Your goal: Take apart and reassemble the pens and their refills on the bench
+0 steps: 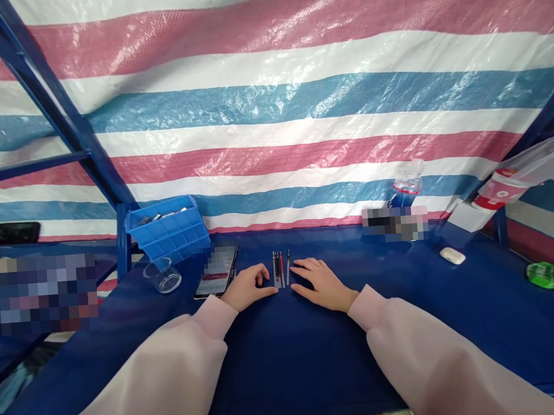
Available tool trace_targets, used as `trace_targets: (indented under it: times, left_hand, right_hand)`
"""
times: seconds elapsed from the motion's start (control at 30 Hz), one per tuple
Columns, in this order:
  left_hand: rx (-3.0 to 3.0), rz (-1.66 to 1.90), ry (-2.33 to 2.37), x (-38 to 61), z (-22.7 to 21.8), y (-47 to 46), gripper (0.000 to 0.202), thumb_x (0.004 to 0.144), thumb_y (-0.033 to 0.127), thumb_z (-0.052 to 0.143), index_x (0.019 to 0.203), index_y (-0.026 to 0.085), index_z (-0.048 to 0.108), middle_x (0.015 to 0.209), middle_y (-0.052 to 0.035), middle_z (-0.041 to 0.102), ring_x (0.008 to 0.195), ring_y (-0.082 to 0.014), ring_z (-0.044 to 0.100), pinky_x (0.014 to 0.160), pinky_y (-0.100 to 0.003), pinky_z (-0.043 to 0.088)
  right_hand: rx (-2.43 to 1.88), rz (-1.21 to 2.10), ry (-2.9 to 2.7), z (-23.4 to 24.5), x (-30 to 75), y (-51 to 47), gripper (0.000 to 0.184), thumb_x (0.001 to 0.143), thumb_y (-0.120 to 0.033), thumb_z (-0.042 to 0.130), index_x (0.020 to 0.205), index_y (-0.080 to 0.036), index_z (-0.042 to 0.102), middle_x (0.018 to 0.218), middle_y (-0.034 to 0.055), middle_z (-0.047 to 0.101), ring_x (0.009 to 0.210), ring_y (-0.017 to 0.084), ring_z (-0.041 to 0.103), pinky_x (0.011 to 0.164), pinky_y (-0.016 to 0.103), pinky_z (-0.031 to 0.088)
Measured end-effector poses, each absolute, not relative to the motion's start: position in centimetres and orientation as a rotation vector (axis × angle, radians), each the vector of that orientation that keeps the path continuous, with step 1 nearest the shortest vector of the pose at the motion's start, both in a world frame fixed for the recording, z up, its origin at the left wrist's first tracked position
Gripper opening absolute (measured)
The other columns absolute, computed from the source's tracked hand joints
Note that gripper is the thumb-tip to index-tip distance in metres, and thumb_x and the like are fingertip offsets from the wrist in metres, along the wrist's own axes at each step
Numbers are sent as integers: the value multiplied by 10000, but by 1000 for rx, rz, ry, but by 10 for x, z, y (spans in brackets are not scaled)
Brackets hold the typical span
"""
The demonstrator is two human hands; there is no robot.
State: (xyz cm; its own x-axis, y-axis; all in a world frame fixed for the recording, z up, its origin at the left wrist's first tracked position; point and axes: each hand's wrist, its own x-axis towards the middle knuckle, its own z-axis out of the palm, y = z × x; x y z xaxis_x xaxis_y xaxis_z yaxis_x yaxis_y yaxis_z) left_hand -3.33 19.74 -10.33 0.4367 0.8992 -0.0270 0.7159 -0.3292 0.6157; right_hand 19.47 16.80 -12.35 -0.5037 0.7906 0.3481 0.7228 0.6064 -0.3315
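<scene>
While the L hand (247, 285) curls, empty, w/ its thumb tip at the near end of the pen refills (282, 270) (can't tell if touching), the R hand (323, 284) lies spread, also empty, just beside them. Refills lie in a row on the dark-blue table (287, 352) btwn hands, one red. Smartphone (217, 272) & clear cup (164, 276) sit L, nr blue bin (177, 232).
</scene>
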Motion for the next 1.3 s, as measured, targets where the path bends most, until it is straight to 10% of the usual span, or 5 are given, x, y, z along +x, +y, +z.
trace_targets:
  times: [0.53,0.8,1.3]
  left_hand:
    - [2160,409,1384,-32,-104,196,400,668,573,562,797,197,525,653,20,495,578,-132,450,514,-229,314]
    - [2554,150,2052,-31,-92,189,267,856,176,327,904,163,589,948,-119,529,896,-238,509,656,-296,375]
    - [2617,-122,2310,-39,-84,188,285,792,111,382,874,105,654,971,-164,544,975,-293,481,733,-358,364]
  right_hand:
    - [-1178,206,-2324,-122,195,166,373,897,-394,406,1232,-256,492,1239,81,486,1138,236,430,925,419,376]
    - [-1214,215,-2334,-122,195,166,338,914,-387,363,1127,-242,581,1234,81,497,1143,234,432,930,423,364]
    - [-1229,127,-2219,-132,196,173,234,866,-183,429,969,-177,639,995,81,598,946,194,529,848,356,429]
